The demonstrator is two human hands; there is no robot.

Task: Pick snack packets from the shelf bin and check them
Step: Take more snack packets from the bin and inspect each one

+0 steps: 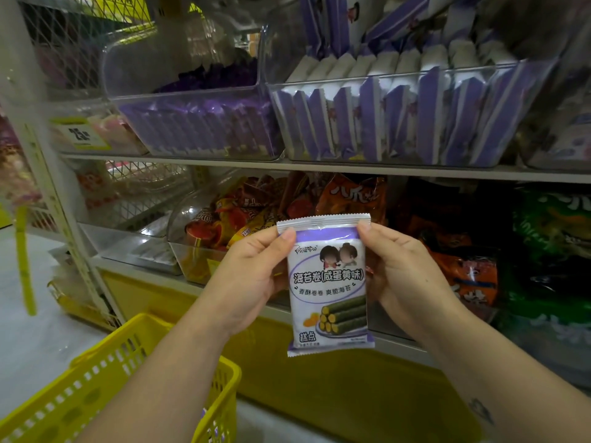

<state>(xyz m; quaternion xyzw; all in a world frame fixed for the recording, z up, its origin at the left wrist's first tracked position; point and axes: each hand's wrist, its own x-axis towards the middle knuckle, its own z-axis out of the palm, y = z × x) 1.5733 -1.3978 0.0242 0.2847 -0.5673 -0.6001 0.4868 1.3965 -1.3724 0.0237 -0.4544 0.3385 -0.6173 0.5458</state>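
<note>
A white and purple snack packet (pixel 329 302) with seaweed rolls printed on it hangs upright in front of the lower shelf, its printed front facing me. My left hand (pixel 252 276) pinches its upper left corner, thumb on the front. My right hand (pixel 403 273) pinches the upper right corner and curls behind the packet's right edge. Above, a clear shelf bin (pixel 499 78) holds several packets of the same purple kind standing in rows.
A second clear bin (pixel 192 94) of purple packets stands to the left on the upper shelf. The lower shelf carries orange snack bags (pixel 351 193) and green bags (pixel 553 225). A yellow shopping basket (pixel 134 366) hangs at the lower left under my left forearm.
</note>
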